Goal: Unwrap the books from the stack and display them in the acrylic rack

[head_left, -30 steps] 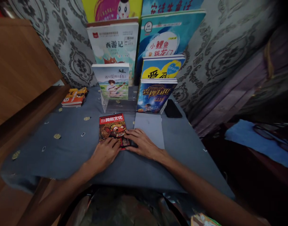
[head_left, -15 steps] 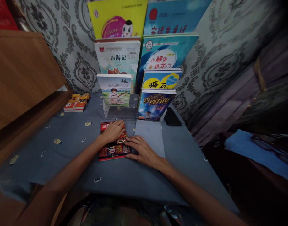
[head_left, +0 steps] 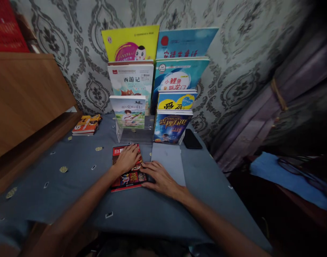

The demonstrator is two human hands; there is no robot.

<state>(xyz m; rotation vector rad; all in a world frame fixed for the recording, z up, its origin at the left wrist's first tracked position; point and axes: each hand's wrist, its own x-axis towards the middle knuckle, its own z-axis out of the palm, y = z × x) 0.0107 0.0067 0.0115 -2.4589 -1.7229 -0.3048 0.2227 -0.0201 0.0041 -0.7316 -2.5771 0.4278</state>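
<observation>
A red-and-black paperback book (head_left: 131,180) lies flat on the cloth-covered table, its cover facing up. My left hand (head_left: 128,159) rests on the upper part of its cover, fingers stretched out. At the book's right edge, my right hand (head_left: 162,180) curves round a small dark, rounded object (head_left: 150,178); most of it is hidden, so its kind is unclear. The fingertips of this hand touch the cover. A pale grey sheet or folder (head_left: 170,160) lies beside the book, partly under my right hand.
Behind my hands, a clear stand (head_left: 135,136) holds several upright children's books (head_left: 131,112), (head_left: 171,128). A black phone (head_left: 192,139) lies right of it. Small orange books (head_left: 87,125) are stacked at the left. Glasses (head_left: 291,166) rest on blue cloth (head_left: 270,175) off to the right.
The camera view has tilted up, so the table and books sit lower or show more of the wall above. My hands keep nearly the same place on the book.
</observation>
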